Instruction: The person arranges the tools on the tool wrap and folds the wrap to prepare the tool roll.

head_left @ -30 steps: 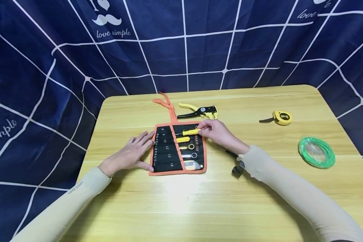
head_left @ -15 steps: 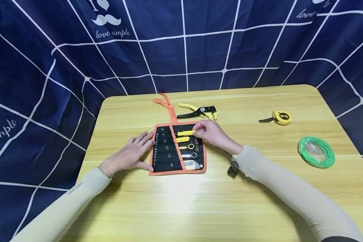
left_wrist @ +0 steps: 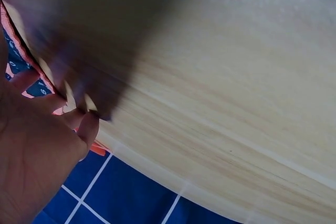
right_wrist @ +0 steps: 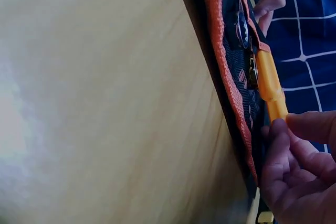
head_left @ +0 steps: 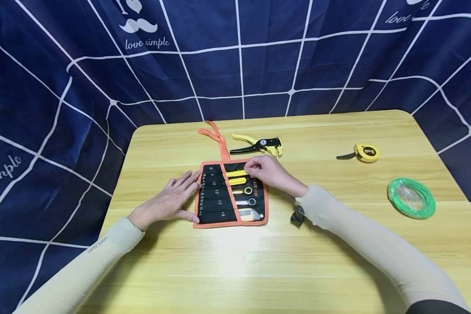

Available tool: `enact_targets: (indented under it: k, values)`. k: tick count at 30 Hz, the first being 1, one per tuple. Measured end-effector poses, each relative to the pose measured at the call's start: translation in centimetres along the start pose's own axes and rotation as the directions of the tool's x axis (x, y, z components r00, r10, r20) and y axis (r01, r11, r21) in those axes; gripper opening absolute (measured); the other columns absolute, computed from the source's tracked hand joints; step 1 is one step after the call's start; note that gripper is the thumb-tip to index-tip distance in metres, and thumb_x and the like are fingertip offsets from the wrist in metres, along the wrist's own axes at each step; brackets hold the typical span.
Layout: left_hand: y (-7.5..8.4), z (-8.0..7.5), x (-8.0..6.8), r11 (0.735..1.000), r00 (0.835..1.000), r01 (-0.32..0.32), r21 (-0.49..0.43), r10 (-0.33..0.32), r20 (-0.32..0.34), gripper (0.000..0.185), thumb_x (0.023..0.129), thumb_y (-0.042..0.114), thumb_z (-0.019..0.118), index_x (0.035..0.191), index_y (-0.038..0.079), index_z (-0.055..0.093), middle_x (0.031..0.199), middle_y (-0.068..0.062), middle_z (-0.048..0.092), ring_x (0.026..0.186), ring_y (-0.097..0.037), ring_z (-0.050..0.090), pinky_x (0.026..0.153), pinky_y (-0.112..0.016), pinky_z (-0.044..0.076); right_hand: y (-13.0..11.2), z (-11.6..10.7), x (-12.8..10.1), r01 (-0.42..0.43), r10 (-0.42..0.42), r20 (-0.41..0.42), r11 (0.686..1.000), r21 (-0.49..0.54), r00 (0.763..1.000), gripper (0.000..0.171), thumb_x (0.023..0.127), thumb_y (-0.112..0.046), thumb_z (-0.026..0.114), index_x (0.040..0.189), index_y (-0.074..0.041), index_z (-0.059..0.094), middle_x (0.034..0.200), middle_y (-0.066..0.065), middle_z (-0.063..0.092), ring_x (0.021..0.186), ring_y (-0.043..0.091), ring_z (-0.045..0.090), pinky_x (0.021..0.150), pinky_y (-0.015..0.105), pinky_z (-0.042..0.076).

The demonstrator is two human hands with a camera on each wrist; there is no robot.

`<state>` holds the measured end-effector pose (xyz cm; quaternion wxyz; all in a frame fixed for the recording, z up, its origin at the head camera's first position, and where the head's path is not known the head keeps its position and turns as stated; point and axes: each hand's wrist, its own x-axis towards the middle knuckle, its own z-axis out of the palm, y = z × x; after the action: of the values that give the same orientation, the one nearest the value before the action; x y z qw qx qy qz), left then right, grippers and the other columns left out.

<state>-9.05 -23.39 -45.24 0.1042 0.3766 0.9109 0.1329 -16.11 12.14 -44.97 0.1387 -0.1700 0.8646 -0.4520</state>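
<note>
Pushed further into the tool roll (head_left: pixel 229 194) since the earlier frame, the yellow-handled screwdriver (head_left: pixel 236 173) sits pinched in the right hand (head_left: pixel 267 171) fingertips, while the left hand (head_left: pixel 168 200) presses flat, fingers straight, on the roll's left edge.

The right hand (head_left: pixel 268 172) pinches a yellow-handled screwdriver (head_left: pixel 237 173) in the black, orange-edged fabric tool roll (head_left: pixel 230 194); the left hand (head_left: pixel 168 201) presses flat on the roll's left edge.
</note>
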Motion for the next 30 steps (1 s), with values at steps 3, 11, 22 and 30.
enact_targets:
  k: [3, 11, 22, 30]
  values:
    - [0.0, 0.0, 0.0, 1.000, 1.000, -0.001, 0.005, 0.001, 0.002, 0.098, 0.083, 0.064, 0.086, 0.148, 0.000, 0.052, 0.177, -0.027, 0.019, 0.160, -0.052, 0.021, 0.108, -0.066, 0.038, -0.1, 0.1, 0.2, 0.001, -0.001, 0.007, 1.000, -0.012, 1.000, 0.011, 0.104, -0.011, 0.073, 0.107, -0.004, 0.081, 0.090, 0.002, 0.077, 0.082, 0.018, 0.070, 0.083, 0.039, 0.057]
    - [0.1, 0.0, -0.2, 1.000, 1.000, -0.012, 0.027, 0.012, -0.007, 0.104, 0.084, 0.063, 0.085, 0.156, -0.004, 0.050, 0.176, -0.028, 0.021, 0.160, -0.052, 0.021, 0.108, -0.072, 0.037, -0.1, 0.4, 0.6, -0.001, 0.004, 0.050, 0.999, -0.047, 0.999, 0.017, 0.110, -0.011, 0.066, 0.107, -0.004, 0.081, 0.087, 0.001, 0.075, 0.079, 0.016, 0.067, 0.083, 0.037, 0.055]
    - [0.3, -0.1, 0.1, 1.000, 1.000, -0.010, 0.015, 0.010, -0.001, 0.106, 0.085, 0.063, 0.085, 0.159, -0.004, 0.048, 0.177, -0.028, 0.020, 0.161, -0.052, 0.020, 0.109, -0.070, 0.036, -0.3, 0.1, 1.5, -0.131, 0.119, 0.131, 0.987, 0.090, 0.984, 0.017, 0.111, -0.007, 0.062, 0.107, 0.003, 0.076, 0.087, 0.008, 0.073, 0.078, 0.015, 0.069, 0.076, 0.030, 0.057]
    - [0.0, 0.1, 0.0, 1.000, 1.000, -0.018, 0.018, 0.018, -0.008, 0.101, 0.085, 0.063, 0.085, 0.154, -0.003, 0.051, 0.176, -0.028, 0.021, 0.160, -0.052, 0.021, 0.105, -0.066, 0.039, -0.4, 0.5, 0.9, -0.096, 0.091, 0.090, 0.994, 0.056, 0.992, 0.016, 0.110, -0.008, 0.063, 0.105, -0.001, 0.076, 0.086, 0.004, 0.074, 0.079, 0.014, 0.068, 0.082, 0.033, 0.056]
